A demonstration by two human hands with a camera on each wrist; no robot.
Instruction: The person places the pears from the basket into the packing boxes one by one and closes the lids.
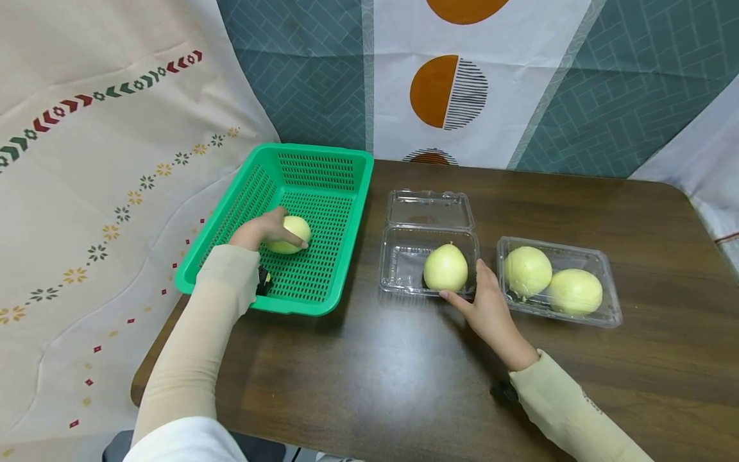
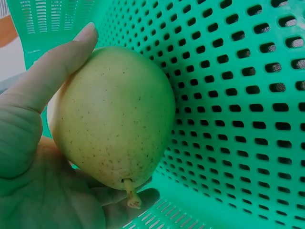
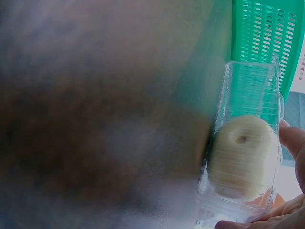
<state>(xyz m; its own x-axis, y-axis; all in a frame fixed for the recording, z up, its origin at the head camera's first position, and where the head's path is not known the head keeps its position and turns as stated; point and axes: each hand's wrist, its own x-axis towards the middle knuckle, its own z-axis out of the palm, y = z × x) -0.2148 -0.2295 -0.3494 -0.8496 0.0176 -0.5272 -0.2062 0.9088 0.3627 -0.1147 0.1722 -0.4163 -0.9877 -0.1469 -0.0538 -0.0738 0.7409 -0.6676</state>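
Note:
Inside the green basket (image 1: 360, 212), my left hand (image 1: 260, 231) grips a pale yellow-green pear (image 1: 296, 228). The left wrist view shows the thumb over one side of that pear (image 2: 114, 114), fingers beneath, and its stem toward the camera. To the right, a clear plastic container (image 1: 402, 260) lies with its lid (image 1: 430, 210) folded back. One pear (image 1: 446, 268) sits in its right half. My right hand (image 1: 491, 311) holds this container at its near right corner, thumb on the front edge and fingers along the right side.
A second clear container (image 1: 611, 301) with two pears (image 1: 527, 273) stands right of my right hand, its lid apparently down. All rest on a dark wooden table (image 1: 369, 391). Patterned cloth (image 1: 312, 77) hangs behind the table, and a pale cloth (image 1: 115, 269) hangs at the left.

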